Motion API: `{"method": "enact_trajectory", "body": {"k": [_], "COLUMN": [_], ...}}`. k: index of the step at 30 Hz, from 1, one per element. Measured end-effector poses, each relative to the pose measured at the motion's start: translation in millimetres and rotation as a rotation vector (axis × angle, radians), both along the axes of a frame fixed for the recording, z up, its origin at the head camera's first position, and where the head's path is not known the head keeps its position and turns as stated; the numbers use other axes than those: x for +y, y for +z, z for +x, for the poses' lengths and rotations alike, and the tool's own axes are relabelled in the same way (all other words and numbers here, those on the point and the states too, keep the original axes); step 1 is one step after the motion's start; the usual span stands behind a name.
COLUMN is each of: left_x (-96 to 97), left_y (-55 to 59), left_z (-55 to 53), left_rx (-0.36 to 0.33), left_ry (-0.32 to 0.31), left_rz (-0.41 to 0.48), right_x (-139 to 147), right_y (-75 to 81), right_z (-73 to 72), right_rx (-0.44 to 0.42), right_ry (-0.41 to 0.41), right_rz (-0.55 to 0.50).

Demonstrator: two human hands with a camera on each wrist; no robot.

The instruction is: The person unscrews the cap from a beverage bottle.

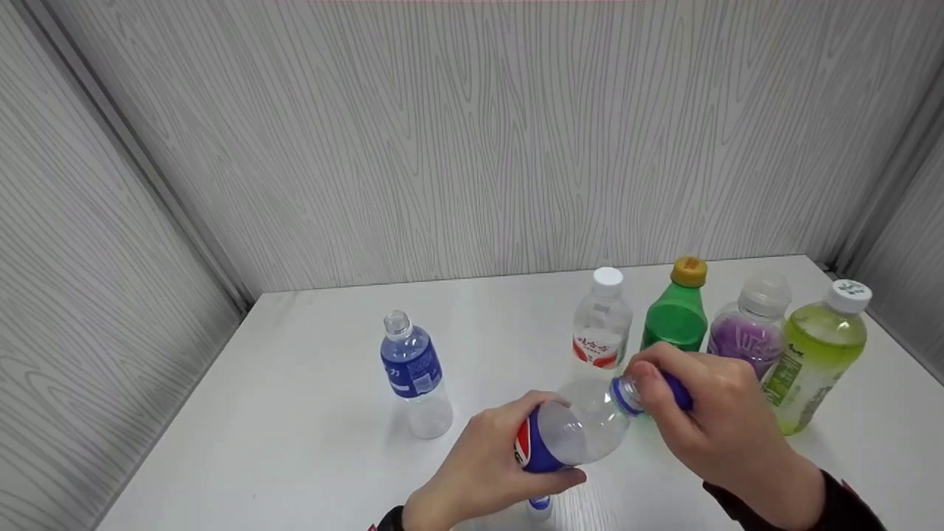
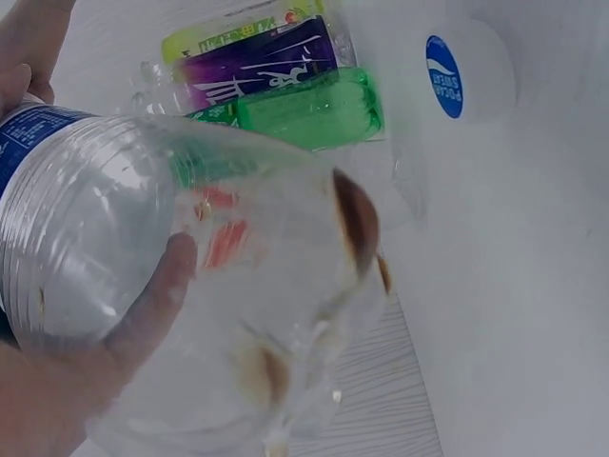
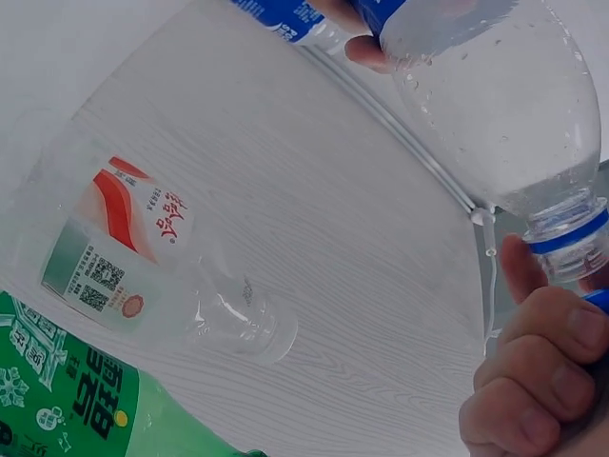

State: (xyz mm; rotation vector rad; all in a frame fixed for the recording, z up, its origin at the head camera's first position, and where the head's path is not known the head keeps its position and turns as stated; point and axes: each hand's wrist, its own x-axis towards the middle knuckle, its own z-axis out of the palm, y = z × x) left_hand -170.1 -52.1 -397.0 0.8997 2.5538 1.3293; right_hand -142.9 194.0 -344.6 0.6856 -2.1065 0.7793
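Note:
My left hand (image 1: 490, 461) grips a clear plastic soda bottle (image 1: 590, 420) with a blue and red label. The bottle lies tilted, its neck pointing right toward my right hand (image 1: 712, 420). My right hand holds a blue bottle cap (image 1: 677, 392) beside the neck; in the right wrist view the threaded mouth (image 3: 582, 257) shows bare, with the cap's blue edge (image 3: 598, 300) just apart from it. In the left wrist view, the clear base (image 2: 285, 333) of the held bottle has brown spots on it.
An uncapped bottle with a blue label (image 1: 420, 372) stands at left. Behind and right stand a clear white-capped bottle (image 1: 603, 324), a green bottle (image 1: 675, 317), a purple-labelled bottle (image 1: 748, 332) and a yellow-green bottle (image 1: 818, 361). A loose white-and-blue cap (image 2: 466, 71) lies on the table.

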Motion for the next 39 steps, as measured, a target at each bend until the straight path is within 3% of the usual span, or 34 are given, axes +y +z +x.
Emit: {"method": "enact_trajectory", "body": {"k": [6,15,22,25,39], "left_x": [-8.5,-25.2,-35.0,-38.3,-52.1], "left_y": [8.0,14.0,24.4,28.5,34.3], "left_z": [-2.4,-6.1,-4.4,-3.4,-4.6], "left_rx": [0.031,0.135,0.162,0.174,0.322], "left_ry": [0.049,0.139,0.235,0.264,0.260], "left_rz": [0.075,0.268,0.352,0.368,0.370], "right_x": [1,-8,-15,-18,-31], "right_y": [0.7,-5.5,-10.1,-12.0,-42.0], "right_z": [1.0,-1.2,-3.6,-4.2,-7.6], "right_rx": [-0.057,-0.195,-0.473,-0.549,-0.695], "right_ry": [-0.035,-0.071,-0.079,-0.076,0.146], "right_rz": [-0.022,0.142,0.319,0.386,0.689]}}
